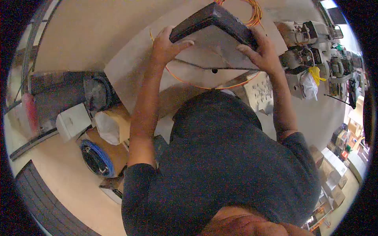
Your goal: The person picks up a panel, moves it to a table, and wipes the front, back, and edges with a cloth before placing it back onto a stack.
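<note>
Both of my hands hold a black, flat-sided box-like object (pixel 213 16) over the far part of the pale work table (pixel 130 67). Its near side bends at a corner in this wide view. My left hand (pixel 167 46) grips the left end, thumb stretched inward along the near side. On the opposite end, my right hand (pixel 260 50) has its fingers wrapped over the edge and its thumb pointing inward. An orange cable (pixel 197 85) curves across the table below the object. Its coiled part (pixel 255 15) lies just behind, at the upper right.
Close to my body is a small round hole (pixel 214 71) in the table. Machines (pixel 303 33) and a white bag with a yellow top (pixel 310 84) are at the right. Left stand a white box (pixel 73 121) and a blue cable coil (pixel 96 158). Cardboard boxes (pixel 334 194) sit at lower right.
</note>
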`<action>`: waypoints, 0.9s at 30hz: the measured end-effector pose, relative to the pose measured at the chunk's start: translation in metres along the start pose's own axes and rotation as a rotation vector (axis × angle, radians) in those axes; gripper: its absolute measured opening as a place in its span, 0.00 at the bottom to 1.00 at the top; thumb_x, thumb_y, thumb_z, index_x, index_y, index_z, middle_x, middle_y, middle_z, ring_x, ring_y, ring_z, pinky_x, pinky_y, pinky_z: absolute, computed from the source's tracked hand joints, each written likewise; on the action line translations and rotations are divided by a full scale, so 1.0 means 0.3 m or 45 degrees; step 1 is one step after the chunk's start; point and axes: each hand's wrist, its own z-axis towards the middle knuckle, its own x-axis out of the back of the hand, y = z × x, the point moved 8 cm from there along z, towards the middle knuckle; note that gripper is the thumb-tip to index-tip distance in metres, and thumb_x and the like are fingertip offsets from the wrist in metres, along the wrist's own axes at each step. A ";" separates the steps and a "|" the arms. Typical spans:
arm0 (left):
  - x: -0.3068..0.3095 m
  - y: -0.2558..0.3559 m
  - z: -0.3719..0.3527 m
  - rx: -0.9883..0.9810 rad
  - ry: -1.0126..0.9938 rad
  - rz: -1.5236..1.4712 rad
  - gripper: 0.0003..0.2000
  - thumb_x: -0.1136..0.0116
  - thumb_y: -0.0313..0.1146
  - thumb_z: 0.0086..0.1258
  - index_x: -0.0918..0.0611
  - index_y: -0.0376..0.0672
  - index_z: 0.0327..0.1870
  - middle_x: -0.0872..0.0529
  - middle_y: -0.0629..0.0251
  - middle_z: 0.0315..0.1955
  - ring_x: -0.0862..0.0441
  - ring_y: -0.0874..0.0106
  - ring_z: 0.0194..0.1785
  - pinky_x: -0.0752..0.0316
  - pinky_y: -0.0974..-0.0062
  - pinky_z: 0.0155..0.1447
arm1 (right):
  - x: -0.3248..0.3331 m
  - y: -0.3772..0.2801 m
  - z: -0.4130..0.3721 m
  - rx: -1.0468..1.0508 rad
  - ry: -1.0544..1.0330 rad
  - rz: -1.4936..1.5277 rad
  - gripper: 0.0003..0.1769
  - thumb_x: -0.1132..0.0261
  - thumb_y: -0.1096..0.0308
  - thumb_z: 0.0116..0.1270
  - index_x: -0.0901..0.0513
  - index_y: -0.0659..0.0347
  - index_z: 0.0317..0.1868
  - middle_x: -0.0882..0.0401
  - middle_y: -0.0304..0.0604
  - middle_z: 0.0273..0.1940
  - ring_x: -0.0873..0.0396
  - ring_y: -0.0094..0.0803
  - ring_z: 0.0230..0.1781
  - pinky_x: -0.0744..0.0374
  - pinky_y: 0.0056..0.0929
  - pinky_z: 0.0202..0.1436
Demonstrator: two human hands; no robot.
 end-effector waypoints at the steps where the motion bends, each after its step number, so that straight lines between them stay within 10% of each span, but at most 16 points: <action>1: 0.000 -0.003 -0.003 -0.007 0.000 -0.002 0.34 0.26 0.60 0.40 0.21 0.38 0.38 0.20 0.54 0.34 0.21 0.57 0.40 0.26 0.63 0.47 | 0.014 0.016 0.004 0.037 0.068 -0.128 0.30 0.30 0.58 0.60 0.28 0.68 0.56 0.22 0.47 0.41 0.23 0.32 0.42 0.25 0.30 0.50; 13: 0.203 0.226 -0.020 0.024 0.033 0.590 0.36 0.30 0.68 0.37 0.18 0.40 0.34 0.17 0.54 0.29 0.18 0.54 0.32 0.23 0.61 0.39 | -0.056 0.182 0.142 -0.176 0.061 -0.226 0.33 0.28 0.55 0.57 0.27 0.65 0.57 0.20 0.46 0.47 0.23 0.32 0.48 0.25 0.31 0.52; 20: 0.221 0.047 -0.130 0.102 -0.059 0.892 0.32 0.30 0.64 0.40 0.16 0.44 0.37 0.17 0.55 0.34 0.19 0.56 0.42 0.25 0.59 0.46 | -0.316 0.130 0.190 0.116 0.043 -0.186 0.38 0.24 0.49 0.50 0.27 0.59 0.57 0.18 0.47 0.42 0.19 0.39 0.42 0.22 0.36 0.47; 22: 0.207 -0.015 -0.178 0.116 -0.091 0.943 0.32 0.30 0.63 0.40 0.16 0.45 0.38 0.17 0.56 0.33 0.20 0.56 0.43 0.25 0.59 0.46 | -0.381 0.141 0.184 -0.247 -0.146 -0.045 0.37 0.23 0.55 0.50 0.27 0.60 0.58 0.19 0.42 0.35 0.21 0.31 0.32 0.24 0.31 0.35; 27: 0.169 -0.112 -0.284 0.280 -0.068 0.842 0.31 0.30 0.62 0.40 0.16 0.45 0.38 0.17 0.57 0.33 0.20 0.56 0.42 0.26 0.59 0.47 | -0.503 0.222 0.188 0.116 -0.076 -0.144 0.37 0.24 0.57 0.51 0.29 0.61 0.59 0.19 0.46 0.37 0.20 0.34 0.37 0.23 0.31 0.42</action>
